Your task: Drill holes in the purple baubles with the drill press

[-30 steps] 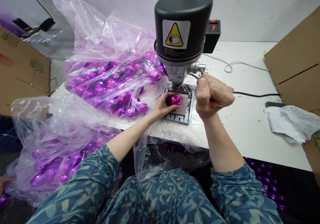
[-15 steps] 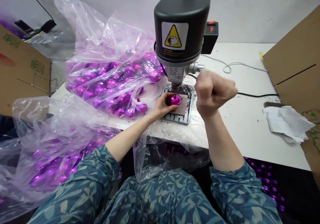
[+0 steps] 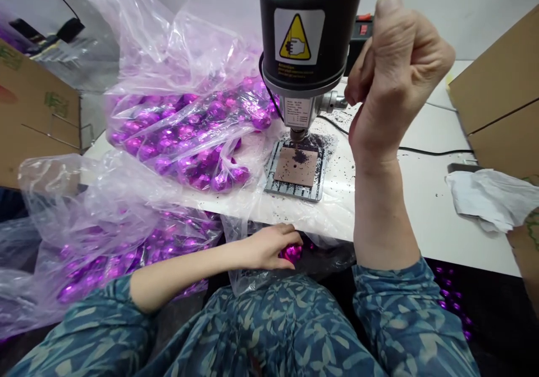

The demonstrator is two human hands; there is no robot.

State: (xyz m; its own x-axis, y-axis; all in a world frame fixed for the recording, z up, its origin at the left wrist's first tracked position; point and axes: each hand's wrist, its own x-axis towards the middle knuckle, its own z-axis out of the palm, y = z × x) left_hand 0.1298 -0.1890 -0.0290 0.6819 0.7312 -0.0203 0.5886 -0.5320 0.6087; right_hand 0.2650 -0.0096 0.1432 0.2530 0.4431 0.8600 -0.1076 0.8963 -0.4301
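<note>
Below the table's front edge, my left hand has its fingers closed round a shiny magenta faceted ball, part of which shows. Clear plastic and dark space lie beneath it. My right hand is a raised fist beside the hub of a small black bench drill press, closed on its feed lever, which the fingers almost wholly hide. Under the chuck, a brown square board with a small hole and dark shavings lies on the slotted metal base, with no ball on it.
A clear plastic bag of many purple faceted balls lies left of the drill press, with another bag lower down. Cardboard boxes stand at both sides. White paper and a black cable lie on the right.
My left hand has taken the magenta ball off the board and brought it down past the table's front edge. My right fist has risen beside the drill press. The view has shifted slightly.
</note>
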